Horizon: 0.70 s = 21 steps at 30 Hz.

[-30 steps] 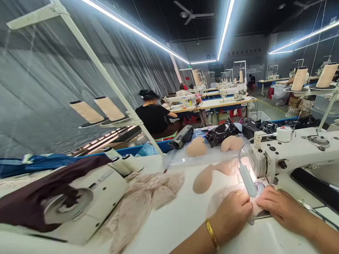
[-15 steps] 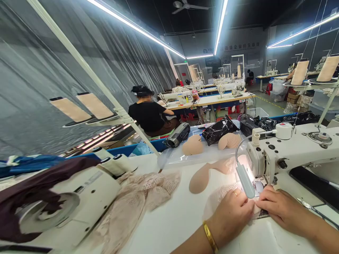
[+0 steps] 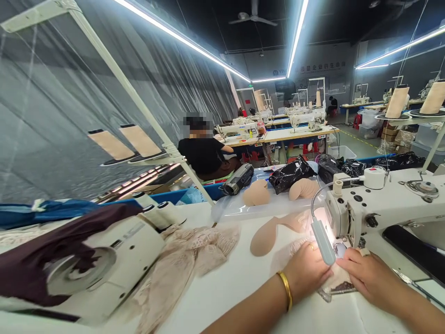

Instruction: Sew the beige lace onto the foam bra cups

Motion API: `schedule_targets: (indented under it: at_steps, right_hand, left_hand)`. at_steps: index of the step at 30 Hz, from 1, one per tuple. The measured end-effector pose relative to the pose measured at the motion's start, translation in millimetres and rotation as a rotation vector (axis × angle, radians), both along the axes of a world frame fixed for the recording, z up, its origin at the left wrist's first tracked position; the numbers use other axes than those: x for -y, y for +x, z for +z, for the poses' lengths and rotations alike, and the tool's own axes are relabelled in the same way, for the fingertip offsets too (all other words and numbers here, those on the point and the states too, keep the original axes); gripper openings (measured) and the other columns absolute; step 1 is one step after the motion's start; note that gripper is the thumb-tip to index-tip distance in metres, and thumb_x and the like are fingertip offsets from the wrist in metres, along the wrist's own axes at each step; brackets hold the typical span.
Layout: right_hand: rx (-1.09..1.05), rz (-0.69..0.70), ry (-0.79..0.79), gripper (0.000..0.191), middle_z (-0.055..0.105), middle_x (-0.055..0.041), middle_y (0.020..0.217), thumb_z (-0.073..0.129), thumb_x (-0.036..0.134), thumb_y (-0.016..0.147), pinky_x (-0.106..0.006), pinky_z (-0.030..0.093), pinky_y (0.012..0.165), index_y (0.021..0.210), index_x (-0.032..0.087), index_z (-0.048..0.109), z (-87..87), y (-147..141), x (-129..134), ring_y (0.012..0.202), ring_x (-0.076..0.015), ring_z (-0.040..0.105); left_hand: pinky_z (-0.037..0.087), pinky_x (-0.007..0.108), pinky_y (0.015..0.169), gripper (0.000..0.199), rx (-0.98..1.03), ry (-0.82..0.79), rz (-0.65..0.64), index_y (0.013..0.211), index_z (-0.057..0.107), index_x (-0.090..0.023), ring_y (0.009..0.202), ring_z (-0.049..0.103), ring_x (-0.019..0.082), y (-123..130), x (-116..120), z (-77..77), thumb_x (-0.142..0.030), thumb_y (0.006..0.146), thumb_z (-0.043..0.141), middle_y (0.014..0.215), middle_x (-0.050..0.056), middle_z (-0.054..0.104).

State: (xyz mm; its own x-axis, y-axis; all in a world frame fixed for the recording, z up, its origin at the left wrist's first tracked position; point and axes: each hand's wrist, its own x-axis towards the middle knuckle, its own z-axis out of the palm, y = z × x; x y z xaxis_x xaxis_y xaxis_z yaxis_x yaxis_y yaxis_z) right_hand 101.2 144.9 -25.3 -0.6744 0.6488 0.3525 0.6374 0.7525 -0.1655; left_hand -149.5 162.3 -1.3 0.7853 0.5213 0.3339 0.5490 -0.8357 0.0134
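My left hand (image 3: 308, 269), with a gold bangle at the wrist, has its fingers pressed on pale lace fabric (image 3: 294, 246) beside the lit needle area. My right hand (image 3: 368, 273) is closed at the fingertips on the same fabric, close to the needle end of the white sewing machine (image 3: 392, 199). A grey lamp head (image 3: 323, 241) hides part of the left fingers and the cloth between the hands. Beige cup pieces (image 3: 264, 239) lie to the left of my left hand, joined to the fabric.
Crumpled lace (image 3: 194, 250) and a second machine (image 3: 118, 255) draped with dark cloth lie at left. Behind are stacked beige pads (image 3: 304, 189), a black bag (image 3: 292, 174) and a grey device (image 3: 238, 179). A person in black (image 3: 201, 155) sits beyond.
The camera view has shifted, with the scene appearing farther right and slightly lower. My left hand has moved slightly away from my right, and more fabric shows between them.
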Motion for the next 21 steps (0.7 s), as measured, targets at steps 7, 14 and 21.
schedule_targets:
  at_steps: [7,14,21]
  right_hand:
    - [0.004,-0.065,0.066,0.048,0.069,-0.0073,0.099,0.038,0.002,0.092,-0.034,0.042,0.061,0.126,0.025,0.064,3.1,-4,-3,0.073,-0.0231,0.061]
    - [0.0,-0.055,0.12,0.042,0.071,-0.008,0.101,0.04,0.002,0.092,-0.035,0.042,0.061,0.115,0.024,0.067,-3.6,-2,-2,0.072,-0.023,0.06]
    - [-0.018,-0.041,0.098,0.034,0.07,-0.0059,0.094,0.043,0.004,0.093,-0.033,0.042,0.059,0.11,0.023,0.065,4.4,-3,-2,0.068,-0.0219,0.06]
  left_hand:
    - [0.053,0.039,0.099,0.009,0.011,-0.041,-0.101,0.107,0.067,-0.019,0.105,0.071,0.022,-3,-21,4.1,-0.027,0.104,0.067,0.12,0.005,0.076]
    - [0.054,0.037,0.094,0.008,-0.008,-0.08,-0.094,0.1,0.068,-0.018,0.102,0.071,0.024,-1,-23,7.1,-0.025,0.103,0.065,0.108,0.005,0.077]
    - [0.049,0.043,0.101,0.012,-0.016,0.022,-0.043,0.107,0.07,-0.018,0.11,0.067,0.026,-2,-29,6.4,-0.024,0.103,0.061,0.113,0.007,0.076]
